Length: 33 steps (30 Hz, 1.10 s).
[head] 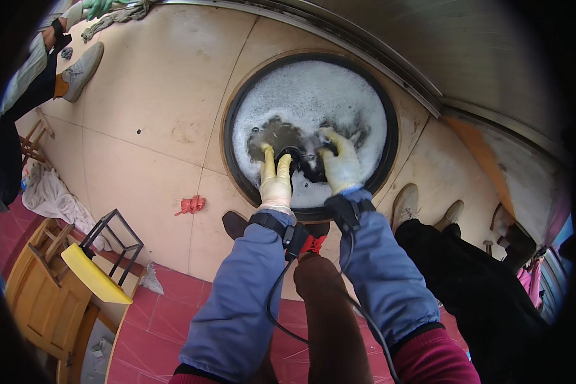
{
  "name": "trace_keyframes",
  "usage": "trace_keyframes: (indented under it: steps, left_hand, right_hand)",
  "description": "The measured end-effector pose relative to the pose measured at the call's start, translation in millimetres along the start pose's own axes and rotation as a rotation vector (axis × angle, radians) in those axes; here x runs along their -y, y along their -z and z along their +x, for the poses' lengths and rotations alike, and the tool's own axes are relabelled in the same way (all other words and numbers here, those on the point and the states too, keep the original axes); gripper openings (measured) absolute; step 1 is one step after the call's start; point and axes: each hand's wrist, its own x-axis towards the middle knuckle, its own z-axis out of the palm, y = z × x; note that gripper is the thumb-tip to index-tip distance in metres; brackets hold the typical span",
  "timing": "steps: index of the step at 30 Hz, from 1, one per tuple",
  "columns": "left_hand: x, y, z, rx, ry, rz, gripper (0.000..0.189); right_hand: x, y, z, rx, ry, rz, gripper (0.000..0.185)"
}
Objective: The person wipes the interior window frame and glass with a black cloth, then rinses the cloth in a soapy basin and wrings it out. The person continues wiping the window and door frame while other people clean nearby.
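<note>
A round black tub [390, 139] stands on the tiled floor, filled with foamy, soapy water [307, 91]. In the tub's near half my left hand [275, 180], in a pale yellow rubber glove, touches a dark wet item [293, 156] at the surface, two fingers spread at its edge. To its right my right hand [341, 161], gloved alike, has thumb and fingers curved over the water beside dark wet material [314, 168]. The fingertips are blurred and partly under foam, so its hold is unclear. What the dark item is cannot be told.
A red tied bundle [190, 205] lies left of the tub. One person's shoe [83, 69] is at upper left; another person's dark trouser legs [461, 269] are at right. A yellow-topped stool [93, 276] and a white cloth [53, 192] are at lower left. A metal-edged wall borders the tub's far side.
</note>
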Motion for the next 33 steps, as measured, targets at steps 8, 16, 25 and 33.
trace_keyframes:
  steps: [8,16,25,33]
  left_hand:
    - [11.6,1.3,11.5,0.341,0.521,-0.859,0.049]
    - [-7.2,14.8,-21.4,0.447,0.419,-0.690,0.033]
    - [-11.8,22.2,-17.0,0.209,0.465,-0.452,0.072]
    - [9.3,0.2,13.9,0.313,0.550,-0.828,0.063]
  right_hand:
    - [48.9,-4.4,-60.6,0.291,-0.084,0.292,0.035]
    - [25.7,16.1,8.5,0.076,0.151,-0.577,0.040]
    - [-15.7,10.0,23.9,-0.119,0.181,-0.401,0.045]
    - [24.6,1.3,-52.0,0.358,-0.091,0.332,0.046]
